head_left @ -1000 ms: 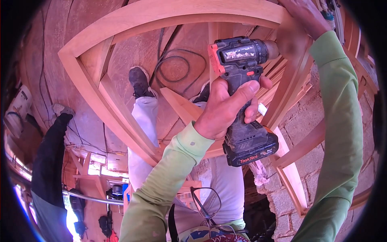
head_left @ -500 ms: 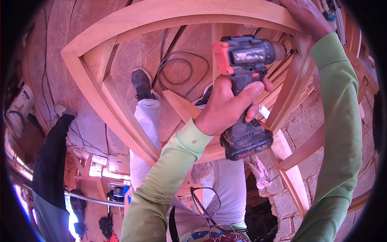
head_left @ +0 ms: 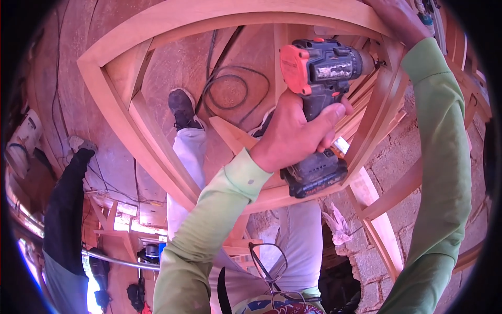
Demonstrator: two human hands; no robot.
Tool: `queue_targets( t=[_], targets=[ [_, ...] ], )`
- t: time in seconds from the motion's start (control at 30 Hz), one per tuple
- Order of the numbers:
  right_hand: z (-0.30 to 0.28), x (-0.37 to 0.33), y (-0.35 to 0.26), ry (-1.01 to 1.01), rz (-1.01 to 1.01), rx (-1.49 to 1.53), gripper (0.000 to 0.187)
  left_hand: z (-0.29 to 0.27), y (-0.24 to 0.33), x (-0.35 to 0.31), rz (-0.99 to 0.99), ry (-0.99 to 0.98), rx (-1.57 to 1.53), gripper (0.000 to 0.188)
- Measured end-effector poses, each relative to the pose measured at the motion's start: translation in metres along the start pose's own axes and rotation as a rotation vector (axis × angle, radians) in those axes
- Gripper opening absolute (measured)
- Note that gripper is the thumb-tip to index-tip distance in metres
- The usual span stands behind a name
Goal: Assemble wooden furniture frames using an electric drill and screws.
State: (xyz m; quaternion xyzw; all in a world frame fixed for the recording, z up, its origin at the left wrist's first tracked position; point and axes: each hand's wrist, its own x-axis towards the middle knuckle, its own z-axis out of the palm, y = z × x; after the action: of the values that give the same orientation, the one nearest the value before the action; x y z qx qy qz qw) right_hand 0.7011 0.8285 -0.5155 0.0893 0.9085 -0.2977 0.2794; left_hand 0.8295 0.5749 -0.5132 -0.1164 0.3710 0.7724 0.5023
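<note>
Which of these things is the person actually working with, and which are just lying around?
In use:
cordless drill, gripped by the left hand
curved wooden frame, steadied by the right hand

Lying about:
coiled cable on the floor
eyeglasses hanging at the chest
crumpled rag

Black-and-orange cordless drill [head_left: 319,104], held upright, bit against the curved wooden frame [head_left: 157,152].

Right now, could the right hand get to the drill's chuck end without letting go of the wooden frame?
Probably not. The right hand grips the wooden frame at its top rail, and the drill, held in the left hand, has its nose against an upright below. Nothing blocks the way, but it would have to let go.
</note>
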Motion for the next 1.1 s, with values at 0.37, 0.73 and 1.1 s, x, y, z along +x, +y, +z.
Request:
queue_targets(
  t=[0.37,0.73,1.1],
  targets=[
    [0.004,-0.004,-0.004,0.007,0.028,0.122,0.033,0.001,0.000,-0.005,-0.175,-0.045,-0.285,0.024],
    [0.001,0.000,-0.004,-0.011,0.025,0.071,0.030,0.004,-0.001,-0.006,-0.133,-0.048,-0.232,0.025],
    [-0.005,0.002,0.000,-0.013,-0.039,-0.006,0.030,0.003,-0.006,0.000,0.073,-0.001,0.018,0.025]
  ],
)
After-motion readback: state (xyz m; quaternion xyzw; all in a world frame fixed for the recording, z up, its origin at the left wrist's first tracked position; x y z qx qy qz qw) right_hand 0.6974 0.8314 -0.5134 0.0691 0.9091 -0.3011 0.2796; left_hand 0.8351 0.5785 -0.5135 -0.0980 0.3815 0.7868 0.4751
